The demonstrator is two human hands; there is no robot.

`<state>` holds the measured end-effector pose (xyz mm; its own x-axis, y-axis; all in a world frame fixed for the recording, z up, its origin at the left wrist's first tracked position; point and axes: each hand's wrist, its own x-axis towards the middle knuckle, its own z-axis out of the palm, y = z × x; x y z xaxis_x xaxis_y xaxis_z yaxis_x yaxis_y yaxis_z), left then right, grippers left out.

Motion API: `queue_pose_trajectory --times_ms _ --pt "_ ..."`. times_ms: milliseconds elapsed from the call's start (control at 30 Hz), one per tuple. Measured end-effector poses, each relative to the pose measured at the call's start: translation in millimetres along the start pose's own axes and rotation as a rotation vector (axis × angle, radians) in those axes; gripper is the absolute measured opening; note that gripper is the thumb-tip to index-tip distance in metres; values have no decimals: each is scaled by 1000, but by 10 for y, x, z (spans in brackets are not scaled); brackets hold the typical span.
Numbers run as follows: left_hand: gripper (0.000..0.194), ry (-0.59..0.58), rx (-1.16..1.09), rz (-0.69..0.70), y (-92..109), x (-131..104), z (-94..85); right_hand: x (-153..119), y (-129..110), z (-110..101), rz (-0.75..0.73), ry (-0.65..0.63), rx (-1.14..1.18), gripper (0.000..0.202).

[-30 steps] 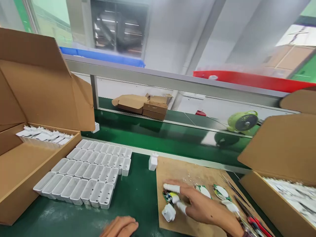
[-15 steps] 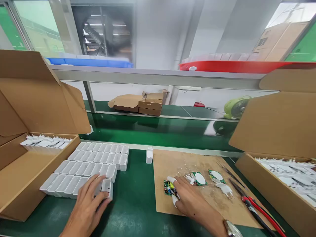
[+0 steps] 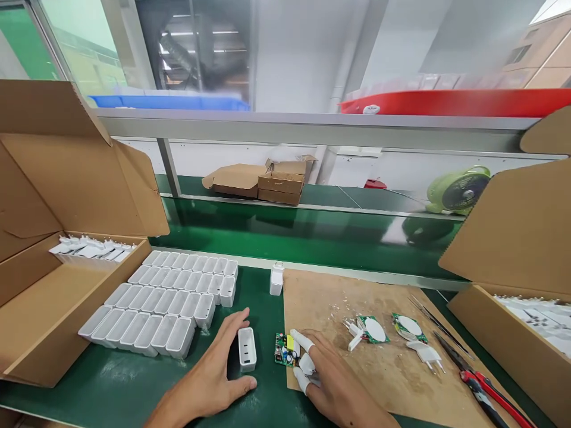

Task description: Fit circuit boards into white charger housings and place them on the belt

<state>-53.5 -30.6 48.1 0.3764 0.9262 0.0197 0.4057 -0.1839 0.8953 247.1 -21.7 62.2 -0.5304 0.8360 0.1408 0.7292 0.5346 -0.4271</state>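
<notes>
Sitting on the green worktop (image 3: pixel 134 398), the white shell (image 3: pixel 247 349) lies long axis pointing away, touching the left hand (image 3: pixel 209 380), whose grip is spread apart. Just right of it, the right hand (image 3: pixel 330 386) pins the circuit board (image 3: pixel 285 351) with capped fingertips (image 3: pixel 300 339).

Both hands are bare of sleeves; the right hand (image 3: pixel 332 386) wears white finger cots (image 3: pixel 302 340) on its fingertips.

Your left hand (image 3: pixel 209 380) flanks a lone casing (image 3: pixel 247 349) on the tabletop (image 3: pixel 111 392); the circuit board (image 3: pixel 285 349) lies right, casing rows (image 3: pixel 165 297) behind-left.
</notes>
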Motion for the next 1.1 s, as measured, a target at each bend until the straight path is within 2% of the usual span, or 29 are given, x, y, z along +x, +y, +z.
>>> queue_pose_trajectory --times_ms 133,233,367,433,600,800,933,1100 --pt "91 94 -146 40 -145 47 137 65 -146 -51 3 128 148 53" --pt "90 139 -178 113 -227 53 242 102 -378 -146 -99 178 212 53" --pt "84 182 -93 217 -261 4 281 121 -543 -146 -314 282 -1 68" --pt "85 205 -78 232 -262 -14 277 131 -543 -98 -333 324 -99 74" --pt "89 188 -56 266 -269 -10 276 140 -477 -18 -284 223 -129 85" --pt "93 173 -30 292 -263 -15 273 127 -458 -26 -207 63 -86 97" --pt "93 170 -22 307 -246 -19 264 159 -489 -31 -197 36 -81 97" --pt "92 167 -6 305 -228 -11 262 204 -526 -64 -229 63 -121 95"
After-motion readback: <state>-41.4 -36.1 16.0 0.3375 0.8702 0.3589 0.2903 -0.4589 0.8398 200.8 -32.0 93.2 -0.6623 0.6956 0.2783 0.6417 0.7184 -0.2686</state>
